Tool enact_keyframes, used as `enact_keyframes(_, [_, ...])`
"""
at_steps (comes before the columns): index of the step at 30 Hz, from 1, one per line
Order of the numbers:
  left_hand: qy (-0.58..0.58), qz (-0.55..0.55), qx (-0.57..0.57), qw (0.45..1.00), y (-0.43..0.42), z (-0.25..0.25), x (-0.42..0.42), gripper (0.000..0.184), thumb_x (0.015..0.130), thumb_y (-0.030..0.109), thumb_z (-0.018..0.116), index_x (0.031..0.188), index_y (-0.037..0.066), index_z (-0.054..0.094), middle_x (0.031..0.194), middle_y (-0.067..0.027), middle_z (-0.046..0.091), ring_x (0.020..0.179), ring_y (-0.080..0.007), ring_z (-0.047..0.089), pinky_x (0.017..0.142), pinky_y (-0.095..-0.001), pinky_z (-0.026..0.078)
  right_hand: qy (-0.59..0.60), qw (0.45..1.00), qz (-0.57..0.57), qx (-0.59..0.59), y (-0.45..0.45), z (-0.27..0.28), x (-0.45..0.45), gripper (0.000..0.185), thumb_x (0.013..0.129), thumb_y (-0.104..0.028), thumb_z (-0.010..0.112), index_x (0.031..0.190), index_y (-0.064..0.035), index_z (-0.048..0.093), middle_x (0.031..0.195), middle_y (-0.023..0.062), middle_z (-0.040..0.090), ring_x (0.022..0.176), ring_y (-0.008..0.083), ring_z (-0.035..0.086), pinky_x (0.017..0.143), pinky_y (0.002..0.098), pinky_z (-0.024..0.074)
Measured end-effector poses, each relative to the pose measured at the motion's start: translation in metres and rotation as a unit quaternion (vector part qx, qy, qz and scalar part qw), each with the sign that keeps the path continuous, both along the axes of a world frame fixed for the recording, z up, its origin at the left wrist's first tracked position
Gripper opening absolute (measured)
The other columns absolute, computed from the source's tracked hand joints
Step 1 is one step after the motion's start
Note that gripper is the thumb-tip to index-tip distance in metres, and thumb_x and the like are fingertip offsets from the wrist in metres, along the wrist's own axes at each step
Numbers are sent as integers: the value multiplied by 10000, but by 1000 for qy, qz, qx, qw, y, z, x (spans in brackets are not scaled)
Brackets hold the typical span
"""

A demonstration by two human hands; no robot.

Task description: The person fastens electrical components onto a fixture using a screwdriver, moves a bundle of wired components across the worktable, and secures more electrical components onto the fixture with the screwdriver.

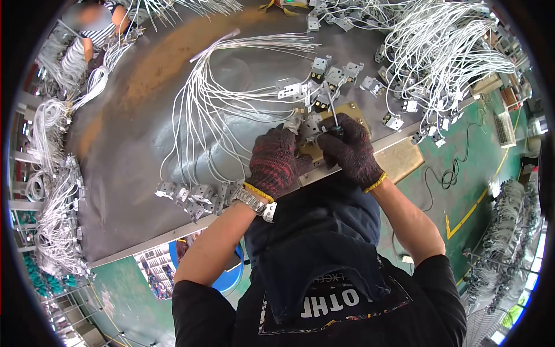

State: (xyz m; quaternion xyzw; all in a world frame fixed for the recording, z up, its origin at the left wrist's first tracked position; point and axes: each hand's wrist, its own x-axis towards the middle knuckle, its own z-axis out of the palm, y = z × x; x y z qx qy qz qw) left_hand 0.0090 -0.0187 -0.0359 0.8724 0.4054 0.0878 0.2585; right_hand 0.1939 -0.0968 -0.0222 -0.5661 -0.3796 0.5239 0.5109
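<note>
My left hand, in a dark red and black knit glove, is closed on a small metal bracket at the left side of a brass-coloured plate. My right hand, gloved alike, is wrapped round the dark handle of a screwdriver, its shaft pointing away from me. Between the hands another metal bracket sits over the plate. Just beyond lie several metal brackets with dark blocks. A bundle of white wires curves across the table to the left of my hands.
More brackets lie by the table's front edge at the left. Tangled white wires with brackets fill the back right. A person is at the far left. A blue container stands below the table.
</note>
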Motion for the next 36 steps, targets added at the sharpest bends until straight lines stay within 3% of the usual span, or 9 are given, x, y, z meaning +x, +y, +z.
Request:
enact_keyframes(3, [139, -31, 12, 990, 2, 19, 11, 784, 733, 441, 850, 1379, 97, 567, 1180, -123, 669, 1090, -328, 641, 954, -449, 496, -26, 999, -18, -13, -6, -1, 5, 206, 918, -93, 716, 1091, -22, 630, 691, 44, 619, 567, 121, 615, 504, 290, 500])
enact_keyframes(6, [79, -61, 105, 989, 3, 15, 11, 770, 732, 452, 843, 1376, 115, 589, 1240, -137, 645, 1148, -321, 622, 977, -444, 487, -91, 995, -18, -23, -9, -3, 6, 199, 911, -88, 716, 1075, -26, 623, 691, 44, 613, 564, 116, 608, 506, 291, 500])
enact_keyframes(9, [148, -81, 61, 984, 8, 22, 22, 746, 726, 468, 840, 1345, 114, 618, 1291, -148, 618, 1186, -322, 597, 991, -453, 474, -151, 988, -14, -1, -8, -6, 7, 191, 907, -90, 716, 1058, -32, 616, 698, 39, 606, 567, 108, 601, 508, 288, 503])
enact_keyframes(16, [112, -43, 24, 992, 7, 16, 21, 674, 723, 458, 832, 1274, 113, 655, 1318, -137, 608, 1213, -337, 575, 1020, -484, 453, -203, 979, 3, -8, 5, -5, 13, 177, 919, -109, 718, 1054, -43, 624, 739, 25, 611, 592, 99, 601, 520, 281, 510])
enact_keyframes(18, [50, -13, 86, 995, 6, 5, 20, 505, 696, 471, 836, 1003, 81, 745, 1237, -155, 650, 1157, -364, 611, 995, -472, 486, -199, 980, 2, -16, 5, -4, 14, 180, 921, -108, 718, 1064, -46, 627, 746, 23, 614, 594, 98, 600, 520, 278, 509])
enact_keyframes(23, [32, -30, 45, 998, 12, 1, 22, 458, 725, 425, 831, 1043, 112, 726, 1163, -130, 680, 1114, -349, 628, 964, -477, 486, -365, 925, 25, 107, 0, -12, 15, 187, 907, -109, 743, 1051, -19, 665, 822, 63, 641, 702, 144, 641, 638, 329, 525])
enact_keyframes(25, [22, -23, 22, 999, 11, -2, 24, 479, 729, 409, 832, 1113, 149, 712, 1179, -118, 685, 1109, -342, 628, 965, -472, 475, -367, 923, 31, 110, -5, -11, 12, 197, 899, -118, 752, 1049, -18, 673, 846, 87, 647, 732, 173, 651, 673, 345, 524])
enact_keyframes(32, [-53, -50, 94, 993, 15, -15, 35, 361, 747, 312, 799, 1037, 123, 698, 1056, -124, 724, 1039, -329, 675, 882, -471, 530, -370, 921, 41, 116, -7, -8, 10, 203, 902, -139, 752, 1056, -25, 686, 899, 152, 666, 773, 241, 668, 731, 365, 524])
enact_keyframes(36, [-60, -72, 132, 987, 20, -16, 38, 329, 759, 285, 778, 1024, 107, 696, 970, -151, 737, 954, -345, 704, 815, -465, 568, -361, 924, 43, 120, -9, -7, 15, 210, 910, -112, 744, 1091, -27, 678, 887, 102, 666, 785, 209, 663, 742, 361, 530])
